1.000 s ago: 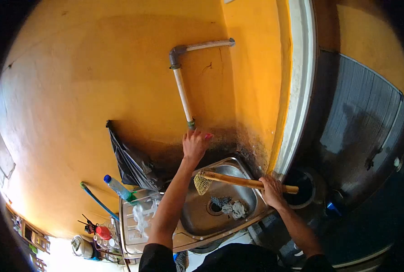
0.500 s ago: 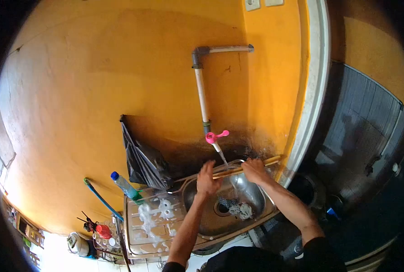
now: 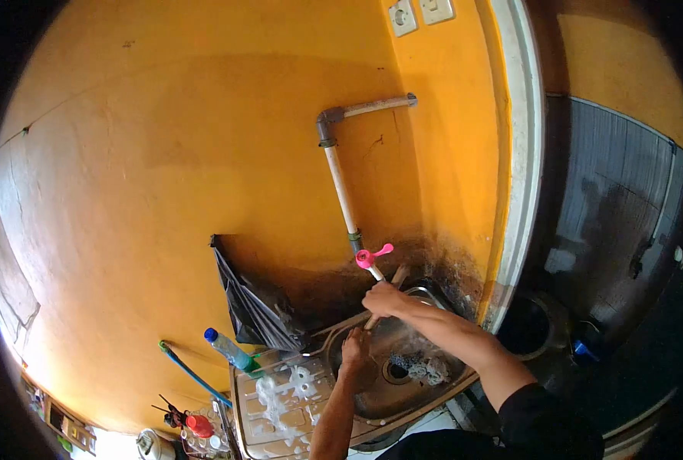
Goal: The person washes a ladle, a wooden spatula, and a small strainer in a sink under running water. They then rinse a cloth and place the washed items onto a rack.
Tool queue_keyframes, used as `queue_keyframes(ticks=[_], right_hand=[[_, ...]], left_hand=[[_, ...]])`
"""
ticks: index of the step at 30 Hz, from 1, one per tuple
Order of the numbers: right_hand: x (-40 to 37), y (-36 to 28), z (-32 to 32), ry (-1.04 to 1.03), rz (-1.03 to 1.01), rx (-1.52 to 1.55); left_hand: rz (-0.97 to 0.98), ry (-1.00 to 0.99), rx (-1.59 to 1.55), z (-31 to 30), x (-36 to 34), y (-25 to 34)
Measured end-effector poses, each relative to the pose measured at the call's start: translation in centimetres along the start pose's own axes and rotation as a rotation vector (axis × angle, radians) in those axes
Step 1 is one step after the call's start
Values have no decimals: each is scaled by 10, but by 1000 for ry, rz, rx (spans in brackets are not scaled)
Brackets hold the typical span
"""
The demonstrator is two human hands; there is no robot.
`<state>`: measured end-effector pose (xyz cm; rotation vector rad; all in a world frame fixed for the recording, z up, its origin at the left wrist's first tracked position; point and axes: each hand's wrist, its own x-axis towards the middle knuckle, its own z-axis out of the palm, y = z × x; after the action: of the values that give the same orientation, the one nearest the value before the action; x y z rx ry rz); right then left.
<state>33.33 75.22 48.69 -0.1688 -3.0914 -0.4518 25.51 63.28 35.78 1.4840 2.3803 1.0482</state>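
Note:
A long pale wooden stick (image 3: 400,274) is held at a slant over the sink basin (image 3: 376,402), just below the tap (image 3: 366,259) with its pink handle. My right hand (image 3: 385,300) is closed around the stick's middle, close under the spout, and partly hides it. Lower down, my left hand (image 3: 356,354) has its fingers curled at the near end of the stick. A grey mesh scrubber (image 3: 432,371) lies in the basin beside the drain (image 3: 396,371).
White suds (image 3: 274,399) cover part of the drainboard (image 3: 245,414) at left. A blue-capped bottle (image 3: 230,351) stands at its back edge, near a hanging black plastic bag (image 3: 257,307). A white door frame (image 3: 521,176) rises at right, with a dark round tub (image 3: 529,326) beyond.
The stick has swung from nearly level to a steep slant. My right hand has moved left, towards the spout, while my left hand is now lower than the right. The camera view has shifted.

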Motion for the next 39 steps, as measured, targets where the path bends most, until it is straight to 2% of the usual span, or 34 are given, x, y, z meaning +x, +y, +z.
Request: queue_keyframes(ticks=[2, 4, 5, 6, 8, 9, 10, 12, 13, 15, 16, 18, 19, 20, 21, 23, 25, 27, 28, 30, 32, 34, 38, 39], right_hand=[[4, -2, -4, 32, -19, -9], [8, -6, 0, -3, 7, -49], [13, -5, 11, 68, 0, -80], [13, -2, 16, 67, 1, -81], [14, 3, 23, 54, 13, -107], [12, 3, 18, 49, 6, -109], [9, 3, 14, 50, 25, -80], [10, 3, 16, 46, 42, -51], [15, 4, 25, 65, 60, -62], [14, 1, 25, 76, 80, -72], [12, -1, 25, 86, 6, -110], [8, 2, 29, 94, -64, -144], [7, 9, 38, 187, -132, -187], [6, 14, 41, 281, -204, -230], [-2, 16, 22, 100, -220, -298], [-7, 31, 22, 118, -163, -250], [-20, 28, 11, 139, -112, -233], [-30, 18, 6, 1, -149, -306], [-33, 13, 4, -1, -153, -307], [-39, -4, 2, -169, -12, -87], [-37, -3, 25, -172, -30, -35], [-41, -6, 21, -156, -15, -40], [-56, 12, 6, -77, -9, 34], [-63, 15, -6, -56, 58, 10]], left_hand=[[60, 45, -66, 13, 3, -6], [82, 34, -332, 37, 13, -24], [-94, 21, -533, 110, 48, -104], [-93, 20, -534, 92, 23, -69], [51, -150, -446, 26, 5, 9], [-32, -197, -640, 37, 10, 5], [-37, -194, -644, 46, 11, 1], [85, -68, -458, 39, 7, 20], [82, -70, -461, 45, 9, 18], [-39, 41, -462, 53, 11, 17], [-38, 38, -466, 56, 11, 15], [-209, 15, -397, 38, 4, 27], [-60, 151, -223, 52, 7, 7], [-63, 151, -223, 50, 6, 7], [-73, 139, -234, 46, 4, 8], [-91, 121, -244, 35, 1, 14], [-153, 57, -80, 25, 0, 23], [-108, 64, -91, 32, 4, 18], [-57, 73, -100, 36, 6, 17], [-54, 28, -68, 27, 8, 31], [-52, -17, -40, 22, 13, 42], [136, 24, -80, 20, 17, 44], [177, 199, -202, 3, 16, 63], [157, 178, -159, 0, 17, 64]])
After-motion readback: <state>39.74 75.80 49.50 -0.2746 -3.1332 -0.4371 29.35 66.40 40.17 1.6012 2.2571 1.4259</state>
